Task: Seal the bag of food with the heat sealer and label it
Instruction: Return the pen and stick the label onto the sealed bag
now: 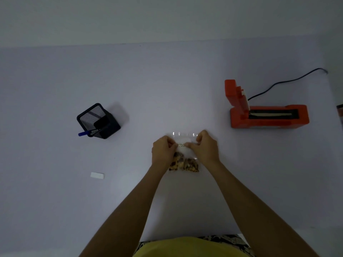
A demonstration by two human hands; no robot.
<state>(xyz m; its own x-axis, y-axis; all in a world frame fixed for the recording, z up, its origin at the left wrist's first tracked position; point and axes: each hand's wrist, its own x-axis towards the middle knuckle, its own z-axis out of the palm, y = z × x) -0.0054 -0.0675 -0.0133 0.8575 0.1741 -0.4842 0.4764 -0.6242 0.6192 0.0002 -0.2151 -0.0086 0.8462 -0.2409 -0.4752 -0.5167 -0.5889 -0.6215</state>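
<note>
Both hands, left (163, 151) and right (206, 149), pinch a clear plastic bag of brown food (183, 160) lying flat on the pale bench (55, 201). Right of the bag and farther back sits an orange heat sealer (267, 115) with its lid raised; left of the bag lies a small white label (97, 175).

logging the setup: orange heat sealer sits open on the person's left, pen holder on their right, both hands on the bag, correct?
Not quite: the sides are swapped. The head view shows the open orange heat sealer on the person's right and the pen holder on their left. Both the left hand and right hand are on the bag.
</note>
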